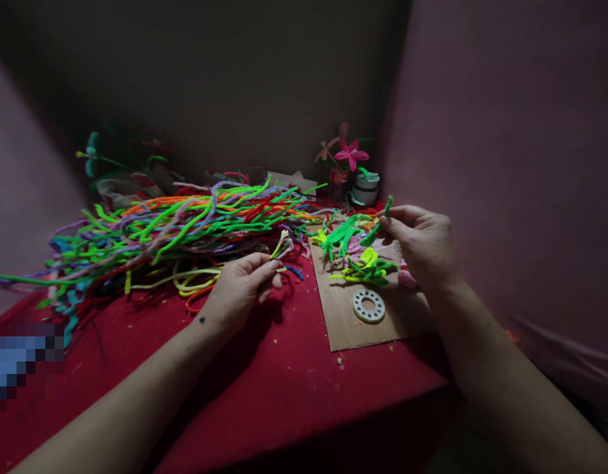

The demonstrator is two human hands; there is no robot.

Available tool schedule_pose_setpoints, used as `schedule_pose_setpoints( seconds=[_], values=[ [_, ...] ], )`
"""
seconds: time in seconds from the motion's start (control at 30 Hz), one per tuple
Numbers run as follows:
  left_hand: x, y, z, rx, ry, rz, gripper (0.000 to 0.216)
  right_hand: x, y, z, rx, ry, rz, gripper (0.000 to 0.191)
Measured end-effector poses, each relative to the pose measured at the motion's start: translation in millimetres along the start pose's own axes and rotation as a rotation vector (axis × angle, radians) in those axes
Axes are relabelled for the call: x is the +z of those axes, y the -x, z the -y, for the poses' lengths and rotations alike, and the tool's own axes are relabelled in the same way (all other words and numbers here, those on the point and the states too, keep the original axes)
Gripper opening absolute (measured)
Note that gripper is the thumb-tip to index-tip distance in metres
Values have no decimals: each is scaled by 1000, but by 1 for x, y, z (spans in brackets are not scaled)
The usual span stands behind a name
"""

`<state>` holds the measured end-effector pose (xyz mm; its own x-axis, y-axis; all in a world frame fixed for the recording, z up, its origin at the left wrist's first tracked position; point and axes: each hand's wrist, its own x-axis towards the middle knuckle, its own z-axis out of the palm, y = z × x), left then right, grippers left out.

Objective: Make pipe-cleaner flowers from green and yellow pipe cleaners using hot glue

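My left hand (242, 280) is closed in a pinch on a small bundle of pale pipe cleaners (284, 243), whose looped white, yellow and pink ends stick up past the fingertips. Farther right, my right hand (417, 237) pinches a short green pipe cleaner piece (387, 205) between thumb and fingers, above a wooden board (340, 329). Under that hand the board carries a pile of bent green pipe cleaner pieces (343, 238), with yellow and pink ones among them. Nearer the front of the board lies a round white disc with holes (377, 316).
A large heap of long coloured pipe cleaners (185, 224) covers the left of the red-covered table (284, 388). Behind stand a pink pipe cleaner flower (352, 155) and a small white pot (365, 191). Pink walls (506, 164) close in the right side.
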<state>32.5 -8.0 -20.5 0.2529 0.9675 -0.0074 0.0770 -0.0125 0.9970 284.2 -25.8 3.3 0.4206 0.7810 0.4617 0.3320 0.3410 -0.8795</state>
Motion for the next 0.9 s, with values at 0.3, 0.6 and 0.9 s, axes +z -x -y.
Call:
schedule_pose_setpoints(
  seconds=[0.3, 0.6, 0.9],
  values=[
    [0, 0, 3, 22, 9, 10, 18, -4, 1, -11, 19, -28, -23, 8],
    [-1, -2, 3, 10, 146, 4, 15, -4, 0, -10, 15, -101, -96, 5],
    [-2, -4, 4, -51, 316, -11, 8, -7, 3, -14, -119, -63, -114, 9]
  ],
)
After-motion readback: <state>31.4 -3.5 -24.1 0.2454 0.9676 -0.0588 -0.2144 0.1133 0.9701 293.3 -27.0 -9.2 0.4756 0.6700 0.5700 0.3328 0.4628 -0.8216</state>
